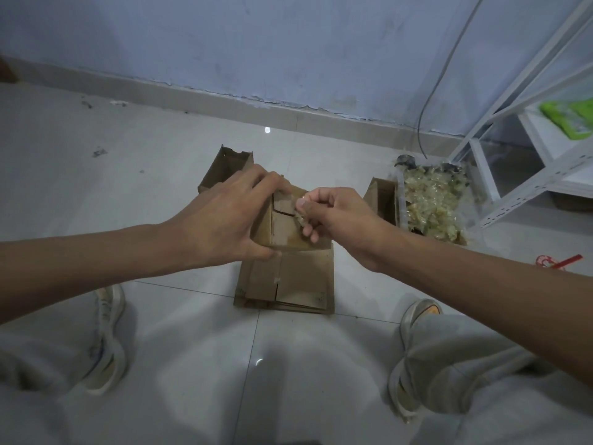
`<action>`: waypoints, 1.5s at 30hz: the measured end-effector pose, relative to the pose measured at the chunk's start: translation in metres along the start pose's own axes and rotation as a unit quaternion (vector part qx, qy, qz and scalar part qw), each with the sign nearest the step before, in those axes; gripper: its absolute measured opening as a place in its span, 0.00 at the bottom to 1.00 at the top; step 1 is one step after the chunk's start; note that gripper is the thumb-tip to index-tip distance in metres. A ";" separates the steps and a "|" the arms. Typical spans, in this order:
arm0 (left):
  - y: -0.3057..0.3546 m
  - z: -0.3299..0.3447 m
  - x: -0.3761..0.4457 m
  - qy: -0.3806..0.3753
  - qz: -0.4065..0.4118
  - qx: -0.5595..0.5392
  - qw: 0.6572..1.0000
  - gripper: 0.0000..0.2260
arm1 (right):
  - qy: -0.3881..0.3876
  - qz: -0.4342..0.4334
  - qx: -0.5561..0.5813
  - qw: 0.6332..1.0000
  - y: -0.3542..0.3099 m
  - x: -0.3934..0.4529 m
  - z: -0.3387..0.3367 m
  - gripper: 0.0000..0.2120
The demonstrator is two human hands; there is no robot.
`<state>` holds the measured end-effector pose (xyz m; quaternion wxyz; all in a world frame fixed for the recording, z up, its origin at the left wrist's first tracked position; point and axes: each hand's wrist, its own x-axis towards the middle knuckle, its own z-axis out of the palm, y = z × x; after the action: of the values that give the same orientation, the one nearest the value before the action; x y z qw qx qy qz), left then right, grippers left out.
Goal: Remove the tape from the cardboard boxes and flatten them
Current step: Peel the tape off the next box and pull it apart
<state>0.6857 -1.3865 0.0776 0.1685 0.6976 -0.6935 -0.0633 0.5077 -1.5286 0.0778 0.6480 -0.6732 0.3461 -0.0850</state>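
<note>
Peeling tape off the box I hold above the flattened stack on the floor.

My left hand [221, 216] grips the small cardboard box [282, 226]; my right hand [333, 216] pinches a crumpled tape strip [300, 213] at its top seam. Next, I judge: pull it clear, drop it on the tape pile [430, 203], then collapse the box onto the flattened boxes [288, 284].

Box [282, 229] at the fingers [272, 183]: plain brown cardboard. Flattened stack [288, 284] below them: same brown. Tape pile [430, 203] right of them: yellowish, clear. Floor [160, 175] pale grey tile. Wall [256, 43] light blue. Shelf rack [526, 175] white, green packet [571, 118].
</note>
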 end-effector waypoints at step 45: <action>-0.006 -0.007 0.001 0.022 -0.005 0.031 0.999 0.40 | 0.111 -0.042 -0.136 0.984 -0.018 -0.003 -0.003 0.07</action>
<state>0.6934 -1.3868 0.0821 0.1615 0.7071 -0.6878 -0.0271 0.5107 -1.5307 0.0960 0.5036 -0.7555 0.3954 -0.1389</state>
